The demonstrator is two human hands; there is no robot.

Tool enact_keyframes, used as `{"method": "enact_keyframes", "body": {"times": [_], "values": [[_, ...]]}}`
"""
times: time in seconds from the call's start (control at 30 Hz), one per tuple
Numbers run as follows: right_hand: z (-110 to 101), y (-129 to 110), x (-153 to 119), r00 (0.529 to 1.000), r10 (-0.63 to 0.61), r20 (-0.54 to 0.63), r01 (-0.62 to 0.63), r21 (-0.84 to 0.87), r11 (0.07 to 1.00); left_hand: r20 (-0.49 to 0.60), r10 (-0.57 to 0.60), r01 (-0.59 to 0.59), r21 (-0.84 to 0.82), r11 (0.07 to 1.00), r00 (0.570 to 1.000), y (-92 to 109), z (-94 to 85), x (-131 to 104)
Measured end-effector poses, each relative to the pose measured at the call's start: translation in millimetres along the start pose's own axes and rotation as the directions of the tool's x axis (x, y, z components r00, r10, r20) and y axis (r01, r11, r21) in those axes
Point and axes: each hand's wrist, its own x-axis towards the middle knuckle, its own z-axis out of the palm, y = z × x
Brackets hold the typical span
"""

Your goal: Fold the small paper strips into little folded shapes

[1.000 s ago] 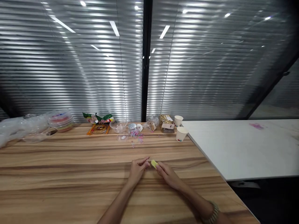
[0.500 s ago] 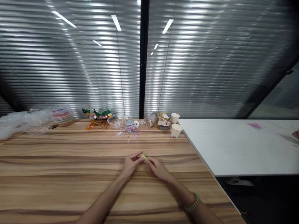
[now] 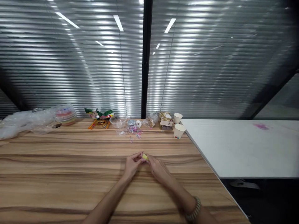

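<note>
Both hands pinch a small yellow piece over the wooden table.

Left hand [image 3: 132,164] and right hand [image 3: 158,169] meet fingertip to fingertip, both grasping the small yellow piece [image 3: 145,157] between them, just above the wooden table [image 3: 58,174]; too small to tell what it is. Beaded bracelet [image 3: 194,210] on right wrist. Well beyond the hands: scattered paper clips [image 3: 135,131], clear bowl [image 3: 118,122], two paper cups [image 3: 178,131], snack wrappers [image 3: 99,118]. White table [image 3: 245,149] adjoins at right.
</note>
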Motion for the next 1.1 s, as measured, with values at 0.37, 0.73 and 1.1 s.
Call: {"method": "enact_keyframes", "body": {"times": [0.37, 0.73, 1.1], "values": [[-10, 8, 1, 1.0, 0.024, 0.001, -0.023, 0.27, 0.963, 0.23, 0.033, -0.013, -0.087, 0.996, 0.973, 11, 2.6, -3], [-3, 4, -5, 0.996, -0.059, 0.063, 0.048, 0.165, 0.985, 0.291, 0.107, -0.144, 0.107, 0.984, 0.951, -1, 2.7, -1], [-2, 6, -3, 0.988, 0.076, -0.135, -0.059, 0.122, 0.991, 0.354, 0.144, -0.254, 0.288, 0.924, 0.924, 11, 6.5, -6]]}}
